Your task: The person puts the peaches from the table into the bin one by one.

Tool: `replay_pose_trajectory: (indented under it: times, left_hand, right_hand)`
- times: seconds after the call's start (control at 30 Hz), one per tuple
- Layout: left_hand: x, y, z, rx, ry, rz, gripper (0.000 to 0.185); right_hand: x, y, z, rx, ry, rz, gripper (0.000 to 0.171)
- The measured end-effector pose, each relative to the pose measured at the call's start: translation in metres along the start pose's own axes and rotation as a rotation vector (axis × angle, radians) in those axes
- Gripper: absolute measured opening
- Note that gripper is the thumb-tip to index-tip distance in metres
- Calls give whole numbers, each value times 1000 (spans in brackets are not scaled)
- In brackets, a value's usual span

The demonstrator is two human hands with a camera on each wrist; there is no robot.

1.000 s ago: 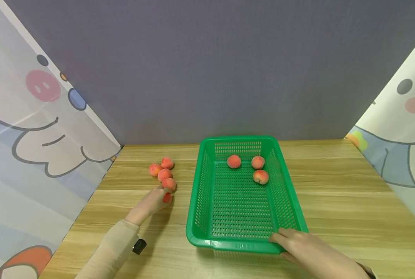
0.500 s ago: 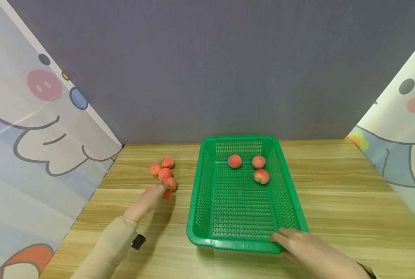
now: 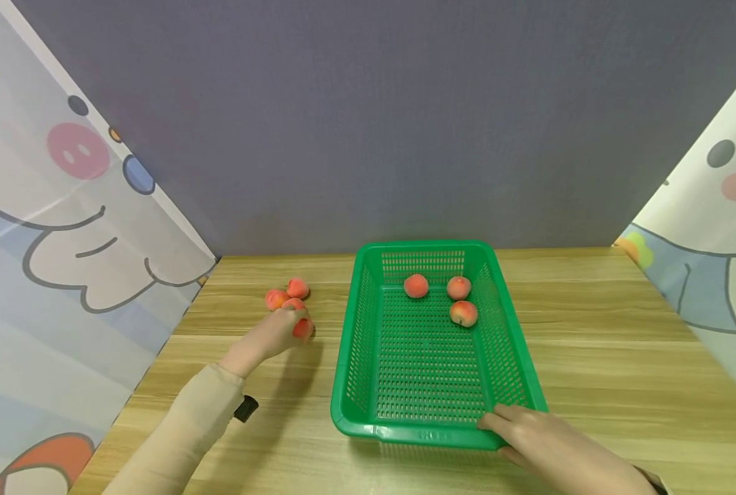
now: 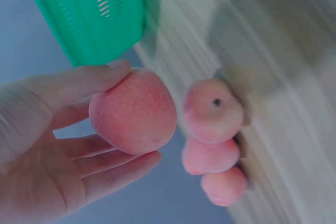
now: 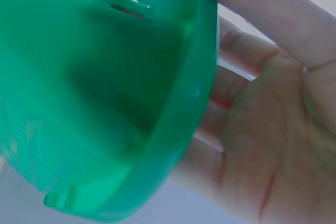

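Note:
In the left wrist view a round pink-red peach [image 4: 134, 111] sits between the thumb and fingers of my left hand [image 3: 275, 333], held above the table. Beyond it, a peach [image 4: 214, 109] with a dark stem end lies with other peaches on the wood. From the head, the group of loose peaches [image 3: 277, 300] shows just past my left fingers, which partly hide it. My right hand [image 3: 529, 434] grips the near right corner of a green plastic basket [image 3: 430, 434], thumb over the rim and fingers beneath it. Inside lie three peaches, one of them a yellow-red peach [image 3: 463, 313].
The basket stands mid-table on a wood-grain surface [image 3: 603, 357], to the right of the loose peaches. A grey panel [image 3: 405, 124] rises behind the table. Cartoon-printed sheets [image 3: 52, 227] stand at both sides.
My left hand has moved slightly forward with the peach in its fingers, now covering part of the loose group. The right hand and the basket have not moved.

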State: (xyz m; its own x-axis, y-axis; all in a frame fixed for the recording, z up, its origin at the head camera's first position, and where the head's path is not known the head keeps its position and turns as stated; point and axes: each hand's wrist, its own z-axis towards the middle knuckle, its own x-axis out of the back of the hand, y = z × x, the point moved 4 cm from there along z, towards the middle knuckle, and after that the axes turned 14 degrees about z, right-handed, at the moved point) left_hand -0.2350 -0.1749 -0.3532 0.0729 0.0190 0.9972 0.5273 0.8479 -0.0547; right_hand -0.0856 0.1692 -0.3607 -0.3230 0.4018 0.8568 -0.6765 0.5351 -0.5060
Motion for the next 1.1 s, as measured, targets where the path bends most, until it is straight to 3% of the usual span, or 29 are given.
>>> replay_pose_trajectory:
  times: [0.2, 0.43, 0.63, 1.1]
  left_hand:
    - [13, 5, 10, -18, -28, 16, 24]
    - [23, 10, 19, 43, -114, -34, 36]
    - [36, 15, 24, 9, -81, 1, 29]
    - [61, 32, 41, -38, -52, 2, 33]
  right_hand:
    - [0, 0, 0, -32, -30, 16, 31]
    - [0, 0, 0, -24, -24, 13, 31]
    - [0, 1, 0, -8, -15, 15, 32]
    - [0, 1, 0, 10, -7, 10, 31]
